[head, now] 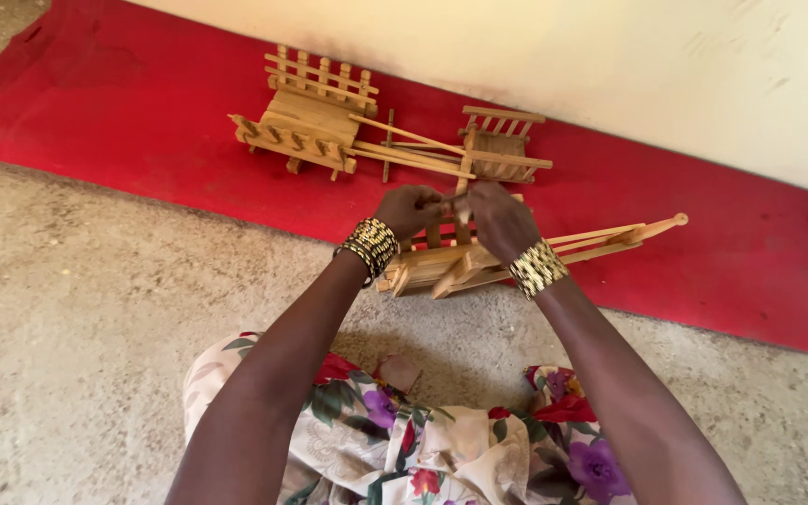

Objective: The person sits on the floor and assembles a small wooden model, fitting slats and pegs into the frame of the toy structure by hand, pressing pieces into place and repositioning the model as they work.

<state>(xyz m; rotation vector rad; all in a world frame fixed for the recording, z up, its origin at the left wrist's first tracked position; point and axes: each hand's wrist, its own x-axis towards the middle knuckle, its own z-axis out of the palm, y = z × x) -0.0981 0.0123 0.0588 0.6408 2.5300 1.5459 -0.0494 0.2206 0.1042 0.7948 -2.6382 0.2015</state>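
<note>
We close our left hand [411,209] and right hand [499,220] on a thin wooden piece [461,187] above the unfinished wooden cart [479,262] at the red mat's [123,103] near edge; a finished cart [315,117] stands farther back.

Pale bare-wood cart [465,266]; rough, probably concrete floor [77,337].

Beaded gold-and-black wristbands [372,245] on bare arms; floral dress [404,440].

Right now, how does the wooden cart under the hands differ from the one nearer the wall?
The near cart is handled by both the left hand and right hand; the far cart lies untouched. The near cart straddles the red mat's edge; the far cart sits fully on it. The far cart shows railed sides; the near cart's are mostly hidden. Both are pale slatted wood with long shafts.
</note>
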